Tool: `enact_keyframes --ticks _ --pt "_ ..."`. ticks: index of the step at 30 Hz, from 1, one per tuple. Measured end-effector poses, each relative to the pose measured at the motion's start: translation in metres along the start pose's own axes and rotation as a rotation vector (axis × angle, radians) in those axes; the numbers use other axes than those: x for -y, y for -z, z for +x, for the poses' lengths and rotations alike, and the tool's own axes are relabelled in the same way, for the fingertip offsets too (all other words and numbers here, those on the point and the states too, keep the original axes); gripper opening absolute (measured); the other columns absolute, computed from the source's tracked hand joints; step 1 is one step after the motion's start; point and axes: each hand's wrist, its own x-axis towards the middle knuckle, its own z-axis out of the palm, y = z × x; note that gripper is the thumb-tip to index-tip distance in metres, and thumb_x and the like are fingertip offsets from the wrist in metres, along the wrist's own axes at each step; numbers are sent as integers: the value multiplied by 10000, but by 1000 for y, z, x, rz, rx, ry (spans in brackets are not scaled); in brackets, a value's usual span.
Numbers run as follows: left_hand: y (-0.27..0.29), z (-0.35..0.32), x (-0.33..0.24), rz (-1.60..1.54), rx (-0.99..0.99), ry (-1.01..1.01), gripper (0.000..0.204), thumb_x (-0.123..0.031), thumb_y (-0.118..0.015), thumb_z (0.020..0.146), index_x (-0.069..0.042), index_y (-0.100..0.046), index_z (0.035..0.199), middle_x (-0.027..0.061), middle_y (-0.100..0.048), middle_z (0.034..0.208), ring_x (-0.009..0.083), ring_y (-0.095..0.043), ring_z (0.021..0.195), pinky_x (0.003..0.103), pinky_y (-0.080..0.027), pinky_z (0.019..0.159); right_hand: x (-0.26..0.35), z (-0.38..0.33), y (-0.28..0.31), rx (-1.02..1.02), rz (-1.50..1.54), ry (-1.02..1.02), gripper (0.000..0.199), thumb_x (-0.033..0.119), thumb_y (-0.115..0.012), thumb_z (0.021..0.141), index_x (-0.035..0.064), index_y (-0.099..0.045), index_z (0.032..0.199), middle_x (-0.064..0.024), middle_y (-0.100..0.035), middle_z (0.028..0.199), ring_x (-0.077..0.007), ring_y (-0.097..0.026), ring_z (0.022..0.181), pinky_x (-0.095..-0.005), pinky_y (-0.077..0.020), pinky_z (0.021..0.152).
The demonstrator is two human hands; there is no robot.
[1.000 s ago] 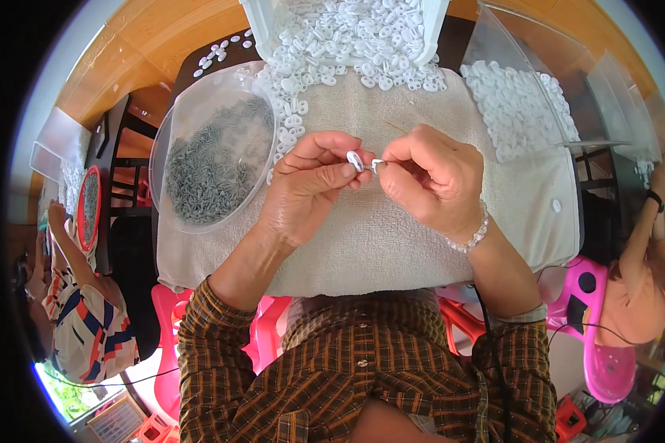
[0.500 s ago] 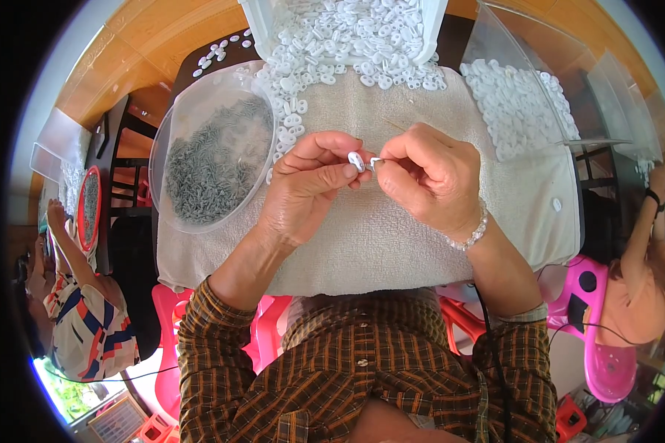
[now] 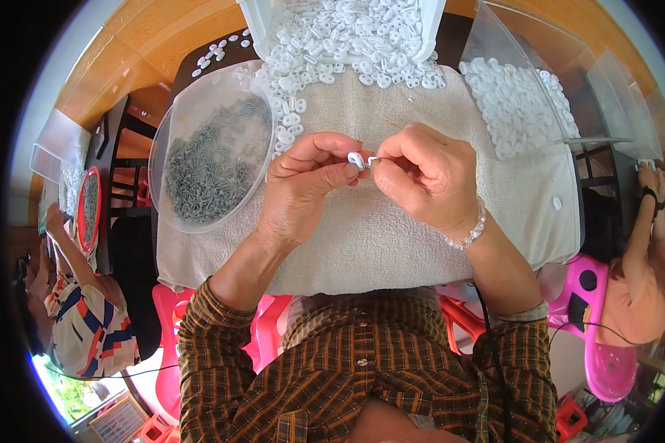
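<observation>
Both hands meet over the towel-covered bench (image 3: 391,244): the left hand (image 3: 303,192) pinches a small white plastic piece (image 3: 356,159), and the right hand (image 3: 428,177) pinches a thin metal clip (image 3: 372,159) against it. This looks like the fitting step; next calls for pressing the clip squarely home.

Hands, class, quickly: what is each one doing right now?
Left hand: shut on white piece.
Right hand: pinched on small metal part.

I see no labels, signs or screens. Two clear plastic packages rest at the far edge of my towel (image 3: 391,236): a white-rimmed tub (image 3: 421,33) and, at the far right corner, a transparent box (image 3: 510,52).
</observation>
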Motion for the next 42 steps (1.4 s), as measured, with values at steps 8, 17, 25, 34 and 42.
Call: enact_keyframes --ticks 8,17,25,34,42 --pt "-1 -1 -1 115 -7 -40 201 51 -595 821 -7 -609 1013 64 -635 960 137 -597 859 266 -486 765 0 0 0 8 -6 1 76 -6 -655 694 35 -591 699 -17 -559 621 -74 -527 495 -215 -390 439" --pt "-1 -2 -1 141 -35 -33 199 79 -590 808 -1 -616 989 69 -641 926 139 -600 834 265 -494 747 0 0 0 35 16 -57 71 5 -659 705 29 -592 704 -22 -568 629 -75 -538 507 -212 -405 450" --pt "-1 -1 0 150 -22 -17 204 90 -586 806 5 -617 989 74 -642 921 146 -608 818 278 -509 733 -2 -1 -1 61 71 -91 46 15 -656 725 22 -612 736 -20 -580 630 -59 -554 530 -203 -416 460" --pt "-5 -3 -3 148 -26 -7 202 61 -580 829 17 -607 1025 100 -648 931 175 -634 819 296 -541 716 6 6 6 165 485 -496 83 63 -655 764 -13 -628 745 -62 -665 679 -97 -651 613 -207 -496 539" --pt "-3 -4 -2 124 -22 18 194 49 -564 846 33 -598 1036 116 -645 924 191 -647 827 308 -552 730 2 6 7 198 413 -488 92 67 -640 767 -11 -622 722 -55 -656 664 -93 -642 605 -206 -489 540"
